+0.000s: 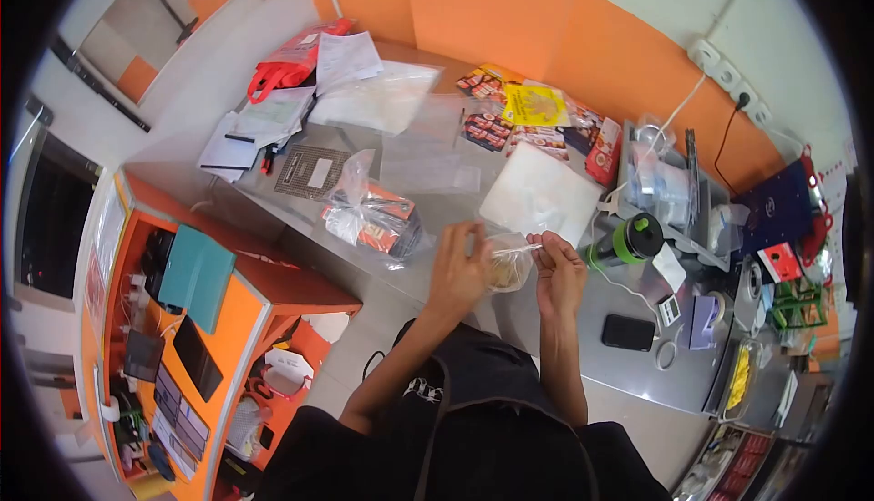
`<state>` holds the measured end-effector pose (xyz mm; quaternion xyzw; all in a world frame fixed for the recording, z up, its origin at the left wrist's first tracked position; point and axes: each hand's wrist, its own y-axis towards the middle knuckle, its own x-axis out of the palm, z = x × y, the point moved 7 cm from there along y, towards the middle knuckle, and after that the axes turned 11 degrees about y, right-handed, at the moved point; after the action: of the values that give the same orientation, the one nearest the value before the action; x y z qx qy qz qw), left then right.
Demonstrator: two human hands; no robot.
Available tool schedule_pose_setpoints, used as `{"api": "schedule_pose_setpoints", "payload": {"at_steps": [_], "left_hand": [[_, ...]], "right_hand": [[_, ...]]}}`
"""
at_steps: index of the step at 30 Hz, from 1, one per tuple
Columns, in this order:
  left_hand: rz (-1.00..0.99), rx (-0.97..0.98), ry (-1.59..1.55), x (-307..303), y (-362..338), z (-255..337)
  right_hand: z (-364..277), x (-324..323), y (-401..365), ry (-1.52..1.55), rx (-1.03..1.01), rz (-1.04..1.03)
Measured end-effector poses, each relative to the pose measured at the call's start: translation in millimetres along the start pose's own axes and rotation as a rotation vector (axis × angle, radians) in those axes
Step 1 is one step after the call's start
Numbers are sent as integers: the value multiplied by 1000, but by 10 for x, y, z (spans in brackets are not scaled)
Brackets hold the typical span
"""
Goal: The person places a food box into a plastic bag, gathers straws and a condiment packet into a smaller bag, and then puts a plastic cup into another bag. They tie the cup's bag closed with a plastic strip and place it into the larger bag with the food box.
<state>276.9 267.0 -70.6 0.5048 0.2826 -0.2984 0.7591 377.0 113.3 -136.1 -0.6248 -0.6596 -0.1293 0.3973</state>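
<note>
A small clear plastic bag with something brownish inside hangs between my hands at the front edge of the grey table. My right hand pinches its gathered top between thumb and fingertips. On the bag's other side, my left hand is closed, its fingers curled and slightly blurred. What those fingers hold, if anything, is too small to make out. Behind the bag lies a stack of white sheets. Left of my hands sits a tied clear bag around an orange and dark package.
A black and green tumbler stands right of my hands, near a black phone and a tape roll. Printed leaflets, a red bag and papers lie toward the wall. An orange shelf unit stands left.
</note>
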Motion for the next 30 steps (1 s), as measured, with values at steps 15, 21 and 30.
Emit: {"api": "schedule_pose_setpoints", "payload": {"at_steps": [15,21,30], "left_hand": [[-245,-642,-801,89,-259,-287],[-151,-665,-960,137,-287,-353],[-89,-720,-1074,220,-322,-269]], "right_hand": [[-119,385,-197,-393,-35,-375],[-35,494,-178,-480,-71,-464],[-263,566,-219,-789,-389,-448]]}}
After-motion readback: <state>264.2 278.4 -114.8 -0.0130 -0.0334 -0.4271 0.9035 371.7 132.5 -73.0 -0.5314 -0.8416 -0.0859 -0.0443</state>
